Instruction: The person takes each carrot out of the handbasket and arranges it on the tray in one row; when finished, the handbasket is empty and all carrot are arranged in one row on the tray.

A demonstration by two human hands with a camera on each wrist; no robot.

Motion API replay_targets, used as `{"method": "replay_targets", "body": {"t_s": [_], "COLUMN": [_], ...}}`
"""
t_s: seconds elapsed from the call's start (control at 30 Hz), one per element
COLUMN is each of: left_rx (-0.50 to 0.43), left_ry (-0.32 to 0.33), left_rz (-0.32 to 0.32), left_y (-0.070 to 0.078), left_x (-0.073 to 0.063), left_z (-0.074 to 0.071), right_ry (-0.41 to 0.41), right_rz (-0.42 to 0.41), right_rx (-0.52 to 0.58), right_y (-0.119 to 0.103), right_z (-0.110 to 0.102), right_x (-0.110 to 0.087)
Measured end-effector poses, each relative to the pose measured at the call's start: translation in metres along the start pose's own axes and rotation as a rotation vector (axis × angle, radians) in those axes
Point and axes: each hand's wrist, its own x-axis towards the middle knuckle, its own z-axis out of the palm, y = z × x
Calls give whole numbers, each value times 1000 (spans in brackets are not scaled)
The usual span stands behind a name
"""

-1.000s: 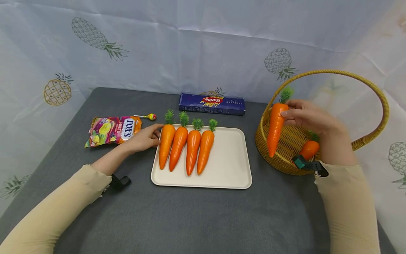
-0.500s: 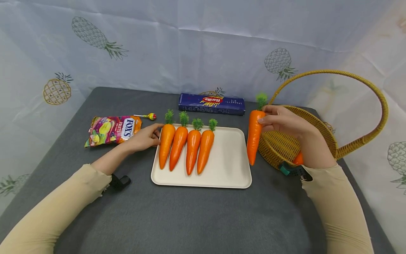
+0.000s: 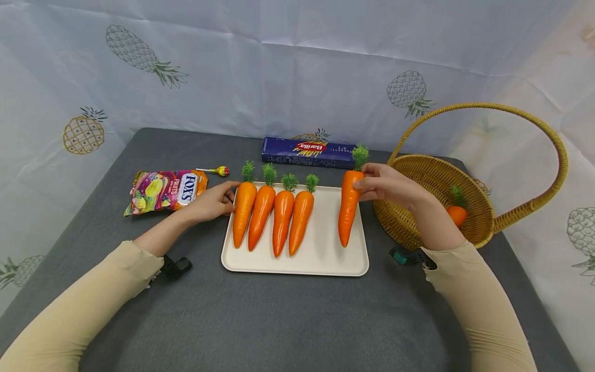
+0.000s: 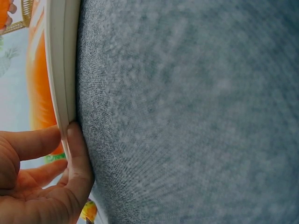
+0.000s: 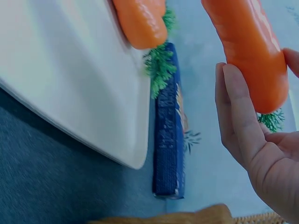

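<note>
My left hand (image 3: 210, 204) pinches the left rim of a cream tray (image 3: 332, 261); in the left wrist view, thumb and fingers lie on either side of the tray's edge (image 4: 63, 60). Several orange carrots (image 3: 282, 222) with green tops lie side by side on the tray's left half, tips toward me. Over its right part, my right hand (image 3: 390, 185) holds another carrot (image 3: 348, 209) near its leafy end, tip pointing down. The right wrist view has this carrot (image 5: 257, 56) between thumb and fingers, apart from the tray (image 5: 93, 88).
A wicker basket (image 3: 395, 225) with a tall handle stands at the right, one carrot (image 3: 457, 214) visible inside. Behind the tray lies a blue spaghetti box (image 3: 307, 153). A candy bag (image 3: 165, 191) and a lollipop (image 3: 218, 170) lie at the left. A patterned cloth hangs behind the table.
My right hand has carried its carrot leftward, out from over the basket to above the tray's right part. The left hand and the carrots on the tray have stayed put.
</note>
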Motion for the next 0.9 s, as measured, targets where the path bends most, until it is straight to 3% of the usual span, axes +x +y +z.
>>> {"method": "replay_targets", "body": {"t_s": [0.9], "left_rx": [9], "left_ry": [3], "left_rz": [-10], "left_y": [0], "left_x": [1], "left_z": [0], "right_ry": [-2], "right_rz": [95], "right_rx": [-5], "right_y": [22], "right_z": [37], "right_x": [39]}}
